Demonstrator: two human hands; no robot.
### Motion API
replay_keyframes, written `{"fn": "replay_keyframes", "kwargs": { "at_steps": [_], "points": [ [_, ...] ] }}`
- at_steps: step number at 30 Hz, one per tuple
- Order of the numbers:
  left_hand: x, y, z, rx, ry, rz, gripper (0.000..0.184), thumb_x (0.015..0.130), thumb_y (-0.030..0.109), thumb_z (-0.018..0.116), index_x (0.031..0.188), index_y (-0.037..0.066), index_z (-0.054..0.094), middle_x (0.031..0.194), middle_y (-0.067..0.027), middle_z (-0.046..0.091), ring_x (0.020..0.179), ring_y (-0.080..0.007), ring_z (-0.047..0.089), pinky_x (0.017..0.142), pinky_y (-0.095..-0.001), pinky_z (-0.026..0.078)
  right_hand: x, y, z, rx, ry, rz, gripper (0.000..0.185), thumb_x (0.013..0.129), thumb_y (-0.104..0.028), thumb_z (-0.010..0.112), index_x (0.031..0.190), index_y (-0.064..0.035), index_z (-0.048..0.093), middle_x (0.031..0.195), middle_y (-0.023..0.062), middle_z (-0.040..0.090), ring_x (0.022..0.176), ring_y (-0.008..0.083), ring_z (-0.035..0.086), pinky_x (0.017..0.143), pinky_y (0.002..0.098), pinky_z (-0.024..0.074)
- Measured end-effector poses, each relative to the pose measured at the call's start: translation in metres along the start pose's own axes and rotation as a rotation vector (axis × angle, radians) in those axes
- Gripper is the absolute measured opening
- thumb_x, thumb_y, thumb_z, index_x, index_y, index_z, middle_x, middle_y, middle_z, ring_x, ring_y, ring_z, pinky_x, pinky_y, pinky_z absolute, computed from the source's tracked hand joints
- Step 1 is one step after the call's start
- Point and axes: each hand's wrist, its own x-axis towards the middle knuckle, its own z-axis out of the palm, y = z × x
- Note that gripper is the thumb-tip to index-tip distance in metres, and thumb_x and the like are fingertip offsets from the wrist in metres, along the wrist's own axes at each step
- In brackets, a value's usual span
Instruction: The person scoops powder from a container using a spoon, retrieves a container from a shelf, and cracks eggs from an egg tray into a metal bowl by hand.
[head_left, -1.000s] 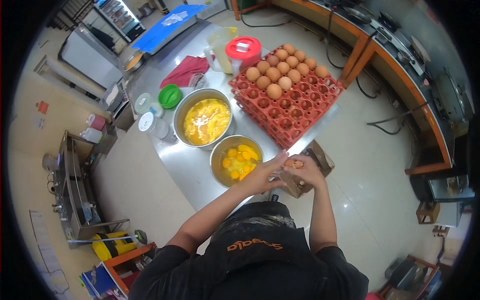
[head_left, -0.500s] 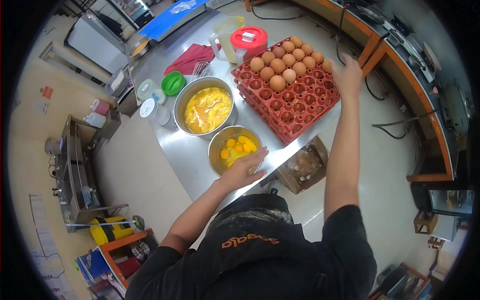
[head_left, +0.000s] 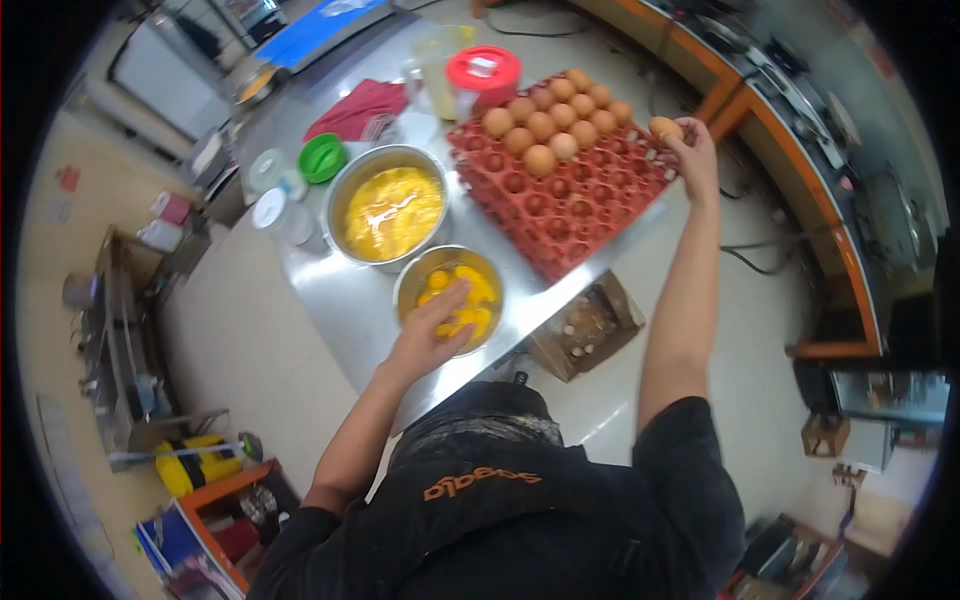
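Note:
My right hand (head_left: 694,158) grips a brown egg (head_left: 664,128) between thumb and fingers, at the right edge of the red egg tray (head_left: 590,205). Several brown eggs (head_left: 540,125) sit in the tray's far rows; the cups nearer me hold none. My left hand (head_left: 428,335) has its fingers stretched out over the near rim of a small metal bowl (head_left: 400,300). Raw yolks (head_left: 468,285) and egg white lie in that bowl, partly hidden by the hand. Just beyond it stands a larger metal pot (head_left: 335,225) of yellow egg mixture (head_left: 393,210).
On the steel table (head_left: 325,290) are a green lid (head_left: 322,157), lidded containers (head_left: 283,215), a whisk (head_left: 380,130), a red cloth (head_left: 360,108), a clear jug (head_left: 435,80) and a red-lidded tub (head_left: 482,70). A cardboard box (head_left: 590,325) with eggshells sits below the table edge.
My right hand has closed on an egg and lifted it from the tray's right side. My left hand has shifted left, further over the small bowl. The view has turned slightly.

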Motion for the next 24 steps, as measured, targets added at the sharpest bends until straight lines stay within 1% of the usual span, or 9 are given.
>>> {"fn": "replay_keyframes", "kwargs": {
  "at_steps": [2,4,8,10,13,16,20,23,24],
  "points": [
    [0.002,-0.001,0.003,-0.028,0.005,-0.002,0.066,0.086,0.011,0.075,0.146,0.006,0.050,0.148,-0.0159,0.053,0.114,-0.0262,0.066,0.092,-0.0351,0.056,-0.044,0.016,-0.019,0.451,-0.003,-0.051,0.036,0.086,0.000,0.060,0.119,-0.0013,0.048,0.101,0.0164,0.068,0.082,0.0253,0.070,0.072,0.0346,0.0582],
    [0.001,-0.004,0.000,-0.055,0.028,0.014,0.068,0.083,0.009,0.075,0.146,0.004,0.050,0.147,-0.0165,0.054,0.109,-0.0260,0.067,0.091,-0.0337,0.056,-0.096,0.038,-0.032,0.674,0.051,0.033,0.032,0.088,-0.001,0.053,0.119,0.0035,0.047,0.115,0.0222,0.063,0.099,0.0320,0.068,0.089,0.0433,0.0580],
    [0.001,-0.003,-0.002,-0.035,0.009,0.067,0.068,0.080,0.006,0.074,0.145,0.003,0.051,0.144,-0.0188,0.056,0.108,-0.0276,0.067,0.100,-0.0373,0.051,-0.169,0.113,-0.010,1.045,0.474,0.401,0.036,0.101,-0.025,0.054,0.120,0.0051,0.048,0.118,0.0230,0.060,0.101,0.0367,0.066,0.087,0.0467,0.0596],
    [0.002,-0.002,-0.002,-0.016,-0.012,0.065,0.068,0.080,0.007,0.074,0.145,0.003,0.051,0.143,-0.0189,0.057,0.109,-0.0276,0.067,0.102,-0.0381,0.049,-0.197,0.146,0.017,1.019,0.433,0.470,0.039,0.103,-0.033,0.056,0.120,0.0011,0.049,0.112,0.0218,0.061,0.099,0.0319,0.066,0.081,0.0420,0.0595],
    [0.007,0.000,-0.003,-0.001,-0.033,0.080,0.067,0.081,0.007,0.073,0.144,0.002,0.051,0.142,-0.0189,0.058,0.110,-0.0279,0.066,0.105,-0.0391,0.047,-0.213,0.097,0.075,-0.307,0.404,0.444,0.036,0.100,-0.030,0.061,0.121,-0.0029,0.050,0.108,0.0238,0.059,0.094,0.0354,0.066,0.078,0.0446,0.0568],
    [0.008,0.000,-0.007,0.024,-0.033,0.123,0.070,0.081,0.005,0.073,0.146,0.004,0.049,0.142,-0.0183,0.058,0.109,-0.0274,0.067,0.101,-0.0378,0.049,-0.212,0.176,0.081,-0.848,0.089,-0.195,0.038,0.096,-0.025,0.067,0.124,-0.0047,0.051,0.109,0.0266,0.056,0.094,0.0430,0.063,0.080,0.0494,0.0532],
    [0.010,-0.002,-0.013,0.027,0.009,0.147,0.071,0.082,0.005,0.073,0.148,0.006,0.048,0.139,-0.0185,0.060,0.107,-0.0269,0.067,0.097,-0.0367,0.051,-0.218,0.174,0.081,-0.661,0.222,-0.049,0.039,0.095,-0.022,0.068,0.125,-0.0032,0.052,0.107,0.0270,0.056,0.097,0.0477,0.060,0.082,0.0516,0.0518],
    [0.008,-0.004,-0.013,-0.004,0.015,0.105,0.069,0.083,0.006,0.073,0.147,0.005,0.049,0.136,-0.0187,0.061,0.107,-0.0269,0.067,0.097,-0.0366,0.051,-0.223,0.170,0.086,-0.409,0.311,-0.016,0.038,0.097,-0.024,0.067,0.124,-0.0024,0.052,0.097,0.0218,0.058,0.093,0.0391,0.063,0.079,0.0442,0.0533],
    [0.009,-0.005,-0.014,-0.005,0.013,0.093,0.067,0.084,0.008,0.073,0.146,0.004,0.049,0.136,-0.0190,0.061,0.108,-0.0278,0.066,0.099,-0.0376,0.050,-0.231,0.153,0.088,-0.332,0.352,0.012,0.037,0.100,-0.028,0.064,0.125,-0.0042,0.051,0.092,0.0134,0.058,0.084,0.0242,0.060,0.068,0.0348,0.0510]
  ]
}}
